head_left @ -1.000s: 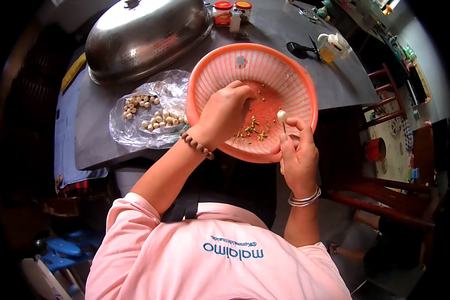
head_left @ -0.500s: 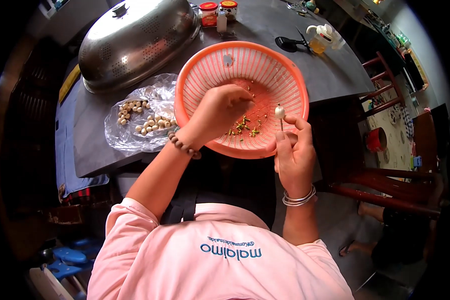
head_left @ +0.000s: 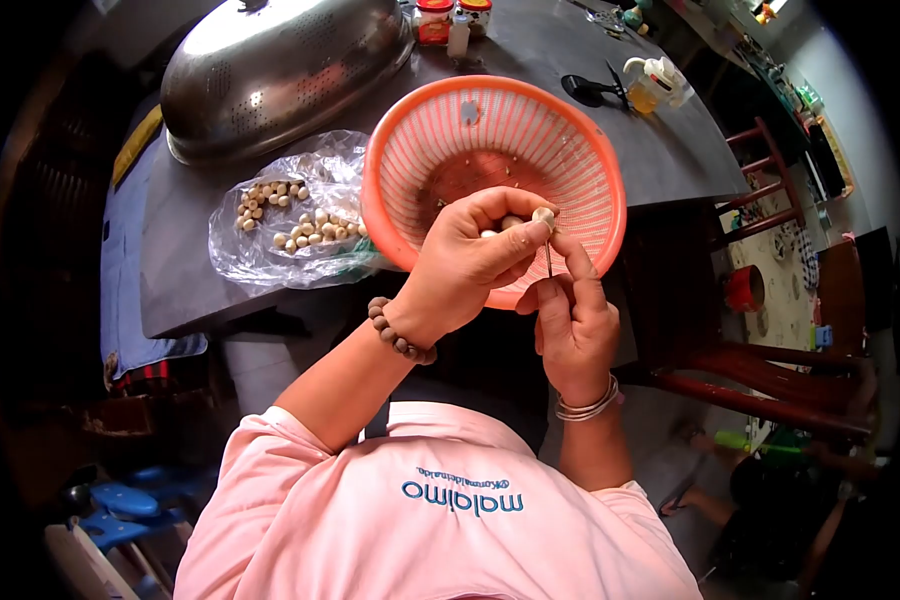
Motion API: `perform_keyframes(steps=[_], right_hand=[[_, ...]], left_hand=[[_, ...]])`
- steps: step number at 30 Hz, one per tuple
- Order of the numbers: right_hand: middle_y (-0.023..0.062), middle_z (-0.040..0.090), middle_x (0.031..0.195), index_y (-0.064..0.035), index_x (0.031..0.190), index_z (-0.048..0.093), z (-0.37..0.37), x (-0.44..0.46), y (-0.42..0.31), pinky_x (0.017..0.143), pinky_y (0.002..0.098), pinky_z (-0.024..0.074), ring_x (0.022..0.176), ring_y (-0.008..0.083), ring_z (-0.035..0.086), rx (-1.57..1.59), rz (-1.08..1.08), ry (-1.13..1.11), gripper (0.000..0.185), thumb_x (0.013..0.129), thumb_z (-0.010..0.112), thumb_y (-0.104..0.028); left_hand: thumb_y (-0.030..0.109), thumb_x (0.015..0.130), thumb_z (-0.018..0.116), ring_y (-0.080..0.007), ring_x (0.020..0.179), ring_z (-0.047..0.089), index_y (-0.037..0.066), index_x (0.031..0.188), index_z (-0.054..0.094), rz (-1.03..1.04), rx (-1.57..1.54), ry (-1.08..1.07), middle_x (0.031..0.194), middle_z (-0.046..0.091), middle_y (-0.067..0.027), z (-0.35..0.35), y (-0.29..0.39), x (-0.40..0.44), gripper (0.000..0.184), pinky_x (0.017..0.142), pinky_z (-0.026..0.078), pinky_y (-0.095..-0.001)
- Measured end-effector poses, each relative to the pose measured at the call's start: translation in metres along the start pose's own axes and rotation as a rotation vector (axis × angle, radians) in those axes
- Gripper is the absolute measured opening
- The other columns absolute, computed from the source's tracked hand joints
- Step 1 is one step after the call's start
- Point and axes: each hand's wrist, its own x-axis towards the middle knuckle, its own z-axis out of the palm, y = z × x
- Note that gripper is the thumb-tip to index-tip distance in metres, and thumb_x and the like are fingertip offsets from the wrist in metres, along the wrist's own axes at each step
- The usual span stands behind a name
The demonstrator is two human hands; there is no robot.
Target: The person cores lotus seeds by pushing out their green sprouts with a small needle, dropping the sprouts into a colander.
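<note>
My left hand (head_left: 470, 245) pinches a pale, round lotus seed (head_left: 543, 215) between thumb and forefinger. More pale seeds show behind the thumb, inside the curled fingers. My right hand (head_left: 578, 325) grips a thin metal stick (head_left: 549, 262), its upper end pointing at the pinched seed; whether the tip is inside the seed cannot be made out. Both hands are over the near side of an orange plastic basket (head_left: 371, 185). Small dark bits lie in the basket, partly hidden by my left hand. To the left, a clear plastic bag (head_left: 245, 262) carries two groups of lotus seeds (head_left: 320, 229).
A large perforated metal colander (head_left: 280, 85) lies upside down on the grey table (head_left: 185, 290). Lidded jars (head_left: 433, 22), a small bottle (head_left: 458, 36), a black object (head_left: 588, 90) and a jug of amber liquid (head_left: 650, 92) stand farther back. Wooden chairs (head_left: 760, 370) are at the right.
My left hand has moved right from over the basket to my right hand and now pinches the seed at the stick's top. The view has shifted slightly.
</note>
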Motion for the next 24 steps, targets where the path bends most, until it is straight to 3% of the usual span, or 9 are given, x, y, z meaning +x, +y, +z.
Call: perform_keyframes(steps=[8, 10, 13, 19, 21, 24], right_hand=[[0.0011, 0.057, 0.060, -0.0017, 0.123, 0.041, 0.008, -0.002, -0.004, 0.036, 0.0159, 0.0314, 0.040, 0.0008, 0.042, 0.088, 0.001, -0.047, 0.035, 0.089, 0.042, -0.008], [0.0049, 0.058, 0.060, -0.0026, 0.119, 0.044, 0.007, -0.002, -0.004, 0.053, 0.0222, 0.0451, 0.056, 0.0093, 0.057, 0.076, 0.045, -0.052, 0.033, 0.087, 0.049, -0.008], [0.0047, 0.056, 0.059, -0.0026, 0.116, 0.044, 0.005, -0.002, -0.002, 0.053, 0.0220, 0.0446, 0.055, 0.0083, 0.055, 0.068, 0.041, -0.066, 0.031, 0.086, 0.050, -0.006], [0.0048, 0.057, 0.060, -0.0026, 0.112, 0.042, 0.003, -0.002, -0.005, 0.053, 0.0220, 0.0450, 0.055, 0.0079, 0.056, 0.078, 0.064, -0.047, 0.027, 0.086, 0.051, -0.007], [0.0052, 0.057, 0.061, -0.0023, 0.110, 0.042, 0.004, 0.001, -0.003, 0.053, 0.0222, 0.0453, 0.056, 0.0083, 0.057, 0.073, 0.040, -0.015, 0.027, 0.086, 0.051, -0.008], [0.0060, 0.059, 0.064, -0.0015, 0.108, 0.042, 0.006, 0.004, -0.002, 0.053, 0.0226, 0.0459, 0.057, 0.0095, 0.059, 0.072, 0.019, 0.014, 0.026, 0.086, 0.052, -0.010]], left_hand=[[0.006, 0.084, 0.056, -0.0003, 0.051, 0.038, -0.002, 0.100, 0.054, 0.110, 0.106, -0.005, 0.067, 0.050, 0.0028, -0.002, 0.008, -0.009, 0.017, 0.043, 0.028, -0.0142], [0.006, 0.084, 0.055, -0.0002, 0.052, 0.038, -0.002, 0.100, 0.054, 0.117, 0.128, -0.012, 0.068, 0.050, 0.0024, -0.004, 0.010, -0.010, 0.017, 0.043, 0.027, -0.0142], [0.006, 0.084, 0.056, -0.0001, 0.053, 0.040, -0.002, 0.101, 0.054, 0.025, 0.066, -0.038, 0.072, 0.052, 0.0011, -0.007, 0.010, -0.010, 0.019, 0.043, 0.028, -0.0140], [0.008, 0.085, 0.055, -0.0029, 0.060, 0.050, -0.002, 0.100, 0.054, 0.068, 0.171, -0.030, 0.078, 0.055, -0.0013, 0.000, 0.006, -0.012, 0.018, 0.049, 0.038, -0.0135], [0.009, 0.086, 0.055, -0.0049, 0.062, 0.053, -0.002, 0.098, 0.054, -0.077, 0.141, -0.114, 0.081, 0.056, -0.0027, 0.001, 0.004, -0.014, 0.016, 0.051, 0.042, -0.0150], [0.009, 0.086, 0.054, -0.0055, 0.061, 0.052, -0.002, 0.098, 0.052, -0.066, 0.096, -0.060, 0.082, 0.056, -0.0034, 0.005, 0.002, -0.016, 0.016, 0.050, 0.041, -0.0149]])
